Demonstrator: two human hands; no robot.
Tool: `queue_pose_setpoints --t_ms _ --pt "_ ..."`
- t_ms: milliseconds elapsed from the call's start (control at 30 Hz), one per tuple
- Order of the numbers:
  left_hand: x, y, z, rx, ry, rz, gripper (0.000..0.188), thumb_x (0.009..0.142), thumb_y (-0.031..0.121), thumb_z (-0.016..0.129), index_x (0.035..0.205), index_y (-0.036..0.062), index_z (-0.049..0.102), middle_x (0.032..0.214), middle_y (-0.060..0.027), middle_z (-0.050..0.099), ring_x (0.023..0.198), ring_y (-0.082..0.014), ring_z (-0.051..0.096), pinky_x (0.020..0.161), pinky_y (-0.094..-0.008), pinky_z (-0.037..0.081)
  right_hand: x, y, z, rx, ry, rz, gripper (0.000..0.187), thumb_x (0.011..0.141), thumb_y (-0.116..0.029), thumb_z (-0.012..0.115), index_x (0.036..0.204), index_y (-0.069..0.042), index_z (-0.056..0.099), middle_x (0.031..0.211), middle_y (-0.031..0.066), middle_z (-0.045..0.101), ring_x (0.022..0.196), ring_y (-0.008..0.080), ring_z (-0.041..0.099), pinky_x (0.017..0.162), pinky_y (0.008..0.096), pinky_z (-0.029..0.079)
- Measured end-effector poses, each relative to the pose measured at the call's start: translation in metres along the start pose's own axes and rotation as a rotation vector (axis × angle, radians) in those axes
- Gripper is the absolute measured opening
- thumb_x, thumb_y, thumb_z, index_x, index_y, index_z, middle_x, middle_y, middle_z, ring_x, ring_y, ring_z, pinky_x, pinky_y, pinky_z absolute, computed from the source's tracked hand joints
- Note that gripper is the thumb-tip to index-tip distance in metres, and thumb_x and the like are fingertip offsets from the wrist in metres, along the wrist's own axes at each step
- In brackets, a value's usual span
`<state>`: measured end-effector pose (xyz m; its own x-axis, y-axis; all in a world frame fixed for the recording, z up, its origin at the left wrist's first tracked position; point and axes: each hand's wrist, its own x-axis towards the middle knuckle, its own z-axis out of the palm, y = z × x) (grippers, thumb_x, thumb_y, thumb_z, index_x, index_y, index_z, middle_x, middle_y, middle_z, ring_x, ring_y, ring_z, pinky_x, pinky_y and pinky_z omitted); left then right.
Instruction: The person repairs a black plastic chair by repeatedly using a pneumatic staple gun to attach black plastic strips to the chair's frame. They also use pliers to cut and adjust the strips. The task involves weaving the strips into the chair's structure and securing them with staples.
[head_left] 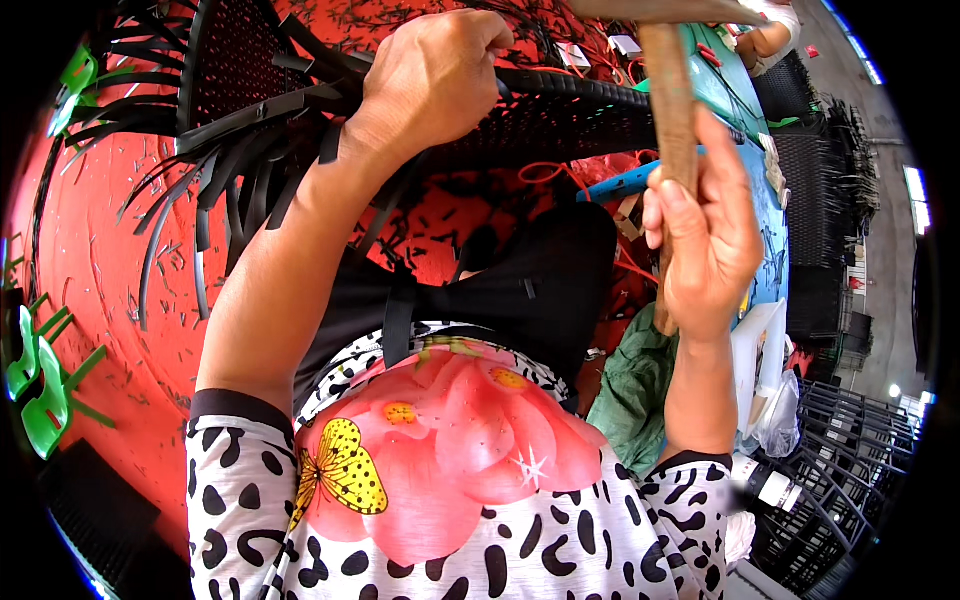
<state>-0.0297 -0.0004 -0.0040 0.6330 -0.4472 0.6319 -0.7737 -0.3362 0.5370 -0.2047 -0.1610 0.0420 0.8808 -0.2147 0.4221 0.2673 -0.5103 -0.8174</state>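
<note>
My right hand [715,240] is wrapped round the wooden handle of a hammer [672,110], raised to the right with its head at the top edge of the head view. My left hand [435,75] is closed in a fist at the rim of a black woven wicker piece [235,75]. Its fingertips are turned away, so what they pinch is hidden. Loose black strips [240,180] hang from the wicker beside my left wrist and forearm. The wicker's curved edge [580,88] runs on to the right, past my fist and behind the hammer handle.
Black scraps litter the red floor [110,270]. Green chairs [45,400] stand at the left. A blue tabletop [770,225] lies to the right, with green cloth [635,390] below it. Black frames [830,470] are stacked lower right. Another person's arm [770,45] shows at upper right.
</note>
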Motion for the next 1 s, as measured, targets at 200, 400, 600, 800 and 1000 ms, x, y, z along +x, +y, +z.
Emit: queue_pose_setpoints --t_ms 200,400,600,800,1000 --pt "-0.001 0.001 0.000 0.003 -0.016 0.031 0.014 0.076 0.001 0.056 0.088 0.0015 0.063 0.084 -0.0165 0.064 0.083 -0.0360 0.063 0.074 -0.0419 0.051 -0.014 0.025 0.008 -0.215 -0.109 0.094 0.045 0.086 0.005 0.056 0.130 0.001 0.051 0.113 0.0053 0.063 0.069 0.0049 0.055 0.058 0.0207 0.048" --pt "0.000 -0.001 0.001 0.016 -0.032 0.004 0.013 0.078 0.003 0.056 0.089 0.0010 0.063 0.085 -0.0164 0.064 0.083 -0.0352 0.063 0.074 -0.0412 0.051 -0.026 0.012 -0.037 0.141 0.157 0.142 0.049 0.093 -0.006 0.052 0.139 0.001 0.037 0.082 0.0050 0.057 0.062 0.0061 0.051 0.050 0.0190 0.043" --pt "0.002 -0.003 -0.001 -0.004 -0.050 -0.021 0.014 0.077 0.003 0.056 0.089 0.0011 0.062 0.084 -0.0161 0.064 0.081 -0.0344 0.063 0.073 -0.0410 0.051 -0.065 0.010 -0.075 0.043 0.209 0.187 0.050 0.094 -0.008 0.052 0.139 0.003 0.035 0.089 0.0100 0.057 0.066 0.0096 0.053 0.052 0.0212 0.044" --pt "0.001 -0.002 -0.002 0.014 -0.045 0.003 0.015 0.076 0.001 0.055 0.090 0.0013 0.062 0.084 -0.0166 0.064 0.080 -0.0357 0.063 0.072 -0.0418 0.050 -0.026 -0.005 -0.014 0.183 0.023 -0.153 0.054 0.092 -0.002 0.050 0.143 -0.002 0.032 0.096 0.0149 0.057 0.068 0.0130 0.053 0.053 0.0226 0.044" --pt "0.000 0.004 -0.002 0.050 -0.028 0.050 0.016 0.076 0.001 0.055 0.090 0.0015 0.062 0.085 -0.0175 0.064 0.082 -0.0372 0.062 0.072 -0.0433 0.050 -0.011 0.014 0.010 -0.201 -0.082 0.128 0.045 0.087 0.004 0.058 0.131 -0.001 0.051 0.102 0.0066 0.064 0.065 0.0066 0.054 0.056 0.0213 0.046"
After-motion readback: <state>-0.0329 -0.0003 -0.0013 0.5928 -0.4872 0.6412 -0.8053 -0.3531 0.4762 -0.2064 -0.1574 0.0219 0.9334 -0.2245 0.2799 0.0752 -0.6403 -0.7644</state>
